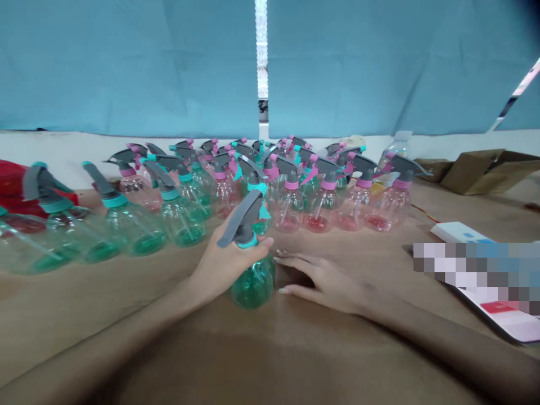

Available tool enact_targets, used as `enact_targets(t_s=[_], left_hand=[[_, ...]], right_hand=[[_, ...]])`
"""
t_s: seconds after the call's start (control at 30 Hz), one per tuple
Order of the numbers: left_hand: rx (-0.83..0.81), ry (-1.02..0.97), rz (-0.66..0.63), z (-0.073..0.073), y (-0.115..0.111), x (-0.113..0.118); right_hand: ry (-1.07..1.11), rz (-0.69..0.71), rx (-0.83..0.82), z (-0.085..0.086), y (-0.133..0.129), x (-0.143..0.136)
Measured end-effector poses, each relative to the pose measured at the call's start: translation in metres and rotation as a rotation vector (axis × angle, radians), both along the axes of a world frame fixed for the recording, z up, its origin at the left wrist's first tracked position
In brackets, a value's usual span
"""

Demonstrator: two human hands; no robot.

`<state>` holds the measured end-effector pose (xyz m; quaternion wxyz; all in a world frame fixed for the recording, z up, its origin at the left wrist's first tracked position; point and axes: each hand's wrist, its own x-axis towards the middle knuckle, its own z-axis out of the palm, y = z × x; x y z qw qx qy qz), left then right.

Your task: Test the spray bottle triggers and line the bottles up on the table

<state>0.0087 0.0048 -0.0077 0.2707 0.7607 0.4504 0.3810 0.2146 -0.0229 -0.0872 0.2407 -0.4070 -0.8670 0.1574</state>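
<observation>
Head view, left hand: the left hand (223, 259) is wrapped around the neck and shoulder of a green spray bottle (253, 284), its fingers gripping just under the turquoise collar, thumb on the near side.
Held bottle: at the middle of the table (84, 295), roughly upright, in front of the rows; its grey trigger head rises above the hand. Whether the base touches the wood-coloured surface is hard to tell.
Right hand: the right hand (323, 278) lies low, palm down, fingers open and reaching toward the held bottle, just beside its body; contact cannot be made out.
Left row: green bottles (145, 239) with grey heads and turquoise collars, green at their bases.
Right row: pink bottles (318, 216) with grey heads and pink collars, standing close together.
Behind: more green and pink bottles, crowded and overlapping.
Far right: a clear bottle with a white cap (396, 147) near an open cardboard box (475, 171); nearer, a flat white item (512, 326), partly pixelated.
Far left: something red (14, 194) behind the green bottles.
Backdrop: blue sheeting (126, 67) with a bright upright strip (262, 56).
</observation>
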Motion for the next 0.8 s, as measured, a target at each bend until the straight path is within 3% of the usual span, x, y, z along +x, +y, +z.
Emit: enact_targets(t_s=[0.2,0.37,0.6,0.8], left_hand=[[-0.014,-0.076,-0.063,-0.006,-0.004,-0.001],[0.074,-0.044,0.046,-0.008,-0.007,-0.011],[0.142,0.068,0.06,-0.01,-0.01,-0.045],[0.012,0.081,0.071,-0.023,-0.019,-0.082]], right_hand=[[0.076,-0.142,-0.035,0.029,-0.017,-0.026],[0.159,-0.226,-0.006,0.043,-0.018,-0.062],[0.133,-0.284,0.03,0.049,-0.006,-0.108],[0.116,-0.219,0.013,0.056,0.008,-0.112]])
